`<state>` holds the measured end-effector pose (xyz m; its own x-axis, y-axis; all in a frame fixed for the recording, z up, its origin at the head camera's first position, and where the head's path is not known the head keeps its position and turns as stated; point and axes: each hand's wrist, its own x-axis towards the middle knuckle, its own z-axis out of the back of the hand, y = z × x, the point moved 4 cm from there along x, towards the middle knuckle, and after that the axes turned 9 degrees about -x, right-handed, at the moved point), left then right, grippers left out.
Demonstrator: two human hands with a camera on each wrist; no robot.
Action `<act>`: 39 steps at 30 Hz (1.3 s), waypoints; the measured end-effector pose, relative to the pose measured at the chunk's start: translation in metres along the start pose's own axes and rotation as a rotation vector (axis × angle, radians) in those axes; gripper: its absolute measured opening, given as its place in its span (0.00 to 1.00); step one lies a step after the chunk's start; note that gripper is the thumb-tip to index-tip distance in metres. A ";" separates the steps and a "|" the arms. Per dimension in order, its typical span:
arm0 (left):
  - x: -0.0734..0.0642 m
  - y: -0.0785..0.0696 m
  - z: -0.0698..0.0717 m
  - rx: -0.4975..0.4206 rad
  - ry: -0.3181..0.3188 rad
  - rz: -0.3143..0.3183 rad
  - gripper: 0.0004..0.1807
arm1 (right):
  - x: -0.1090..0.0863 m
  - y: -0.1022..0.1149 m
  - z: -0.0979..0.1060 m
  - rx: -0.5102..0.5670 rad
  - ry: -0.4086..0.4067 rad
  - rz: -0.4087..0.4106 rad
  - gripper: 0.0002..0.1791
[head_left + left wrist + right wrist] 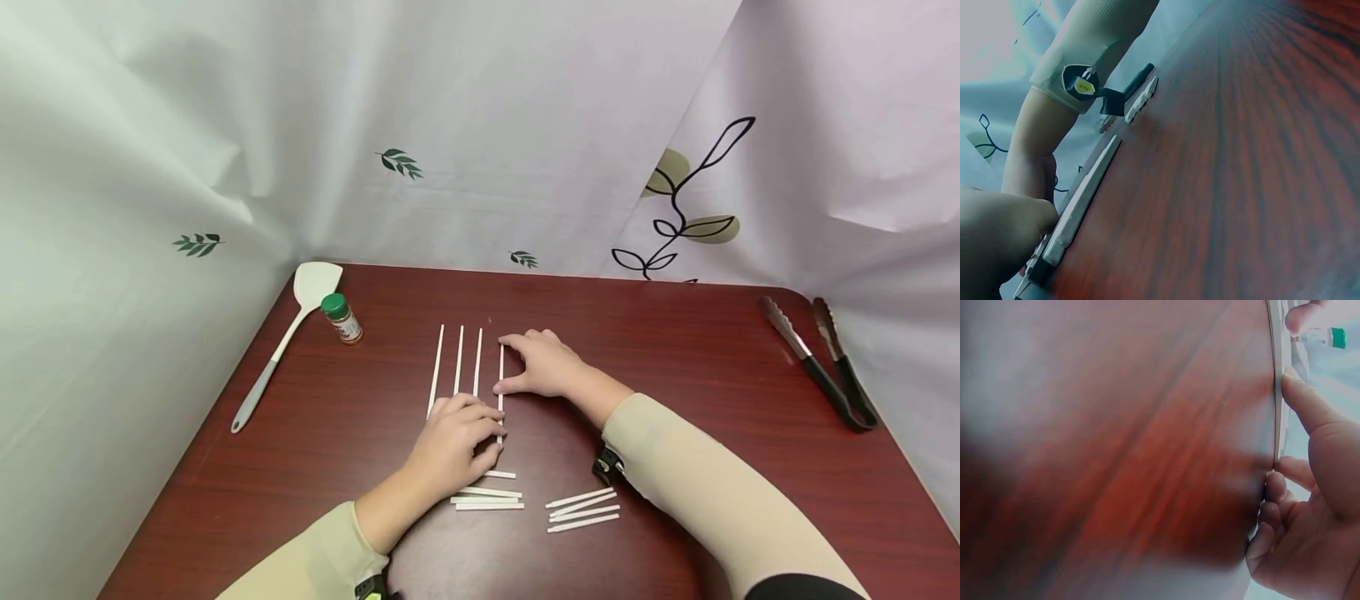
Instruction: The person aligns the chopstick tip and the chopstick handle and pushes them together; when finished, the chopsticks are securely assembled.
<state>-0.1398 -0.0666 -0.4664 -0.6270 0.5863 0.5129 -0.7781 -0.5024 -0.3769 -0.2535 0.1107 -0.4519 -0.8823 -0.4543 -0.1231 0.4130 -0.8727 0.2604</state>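
Both hands are at one thin white stick (501,365), the rightmost of a row of upright-lying sticks on the table. My right hand (551,364) holds it with forefinger at the far end and thumb lower down; the right wrist view shows this thumb (1310,403) against the stick's edge. My left hand (456,442) has its thumb and fingertips at the near end. Left of it lie several parallel white sticks (459,358), their near ends partly hidden by the left hand. In the left wrist view, the left hand's fingers are hidden.
Near the table's front lie a pile of white sticks (489,505) and a group of shorter ones with narrowed tips (583,523). A white spatula (288,333) and a green-capped spice jar (343,321) are at the left. Black-handled tongs (832,385) lie far right.
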 end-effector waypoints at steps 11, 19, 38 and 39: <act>0.003 0.009 0.000 0.026 0.009 0.007 0.07 | 0.013 -0.004 0.004 0.051 0.021 -0.071 0.51; 0.002 0.010 0.002 0.021 -0.012 0.003 0.07 | 0.013 -0.005 0.004 0.034 0.012 -0.061 0.51; 0.001 0.011 0.002 -0.001 -0.060 -0.015 0.14 | 0.002 -0.009 0.003 0.203 -0.111 -0.017 0.41; 0.001 0.011 0.002 -0.007 -0.068 -0.018 0.16 | 0.000 -0.010 0.002 0.239 -0.124 -0.014 0.40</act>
<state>-0.1485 -0.0732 -0.4682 -0.6089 0.5505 0.5711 -0.7898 -0.4876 -0.3721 -0.2579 0.1203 -0.4523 -0.9145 -0.4044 -0.0140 0.3487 -0.8052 0.4796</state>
